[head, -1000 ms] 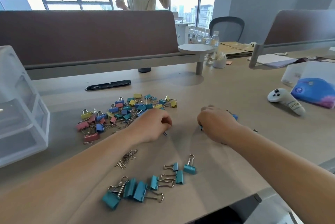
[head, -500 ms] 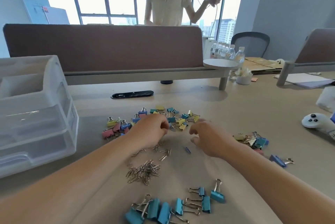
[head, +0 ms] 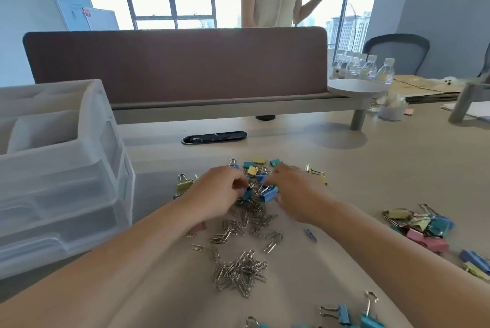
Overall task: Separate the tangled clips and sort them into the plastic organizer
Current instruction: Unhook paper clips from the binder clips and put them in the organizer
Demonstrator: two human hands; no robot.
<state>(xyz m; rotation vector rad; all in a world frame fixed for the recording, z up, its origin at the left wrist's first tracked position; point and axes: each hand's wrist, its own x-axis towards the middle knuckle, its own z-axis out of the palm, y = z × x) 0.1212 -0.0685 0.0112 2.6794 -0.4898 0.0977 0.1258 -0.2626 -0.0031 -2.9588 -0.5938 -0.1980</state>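
Head camera: the left hand [head: 217, 192] pinches a small blue clip [head: 248, 193] with curled fingers, and the right hand [head: 297, 192] grips a larger blue clip [head: 269, 194] just beside it. Both clips are caught in a tangle of paper clips [head: 252, 212] trailing toward the person. A loose paper-clip heap [head: 238, 272] lies nearer on the table [head: 397, 168]. Coloured binder clips [head: 254, 165] sit just beyond the hands, and a mixed bunch [head: 421, 226] lies well to the right. The clear plastic organizer [head: 61, 168] stands at the left, apart from the clips.

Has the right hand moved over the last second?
Yes. The right hand moved left, toward the black oval desk grommet, into the coloured binder clip pile.
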